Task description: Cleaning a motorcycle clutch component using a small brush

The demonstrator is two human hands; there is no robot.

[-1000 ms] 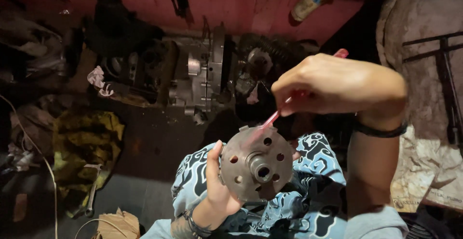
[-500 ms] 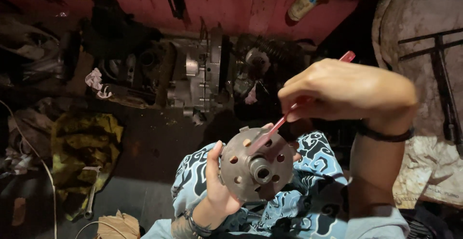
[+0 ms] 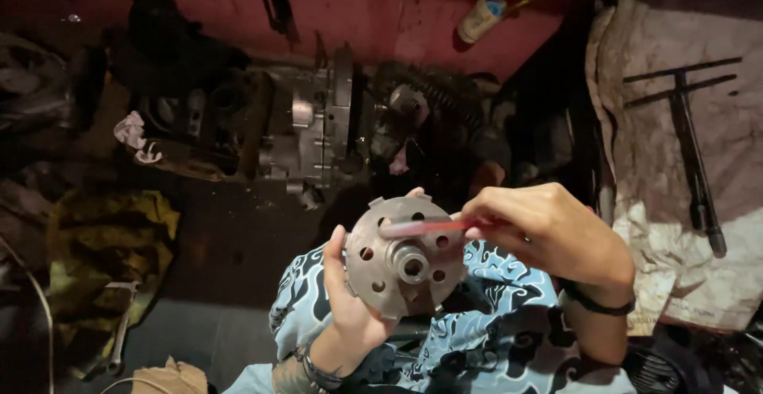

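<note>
Left hand (image 3: 350, 303) grips the rim of a round, dull grey metal disc (image 3: 405, 259), drilled with holes and bearing a raised central hub, held upright above the lap. Right hand (image 3: 548, 231) pinches a thin pink stick (image 3: 425, 225), now lying nearly flat across the disc face; half a second earlier it slanted steeply upward. Beyond, a greasy engine (image 3: 318, 132) rests on the floor, a stained cloth (image 3: 683, 171) carrying a T-shaped wrench (image 3: 691, 148).

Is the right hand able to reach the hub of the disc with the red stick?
Probably yes: the right hand already lays the red stick across the disc, just above the uncovered hub.
</note>
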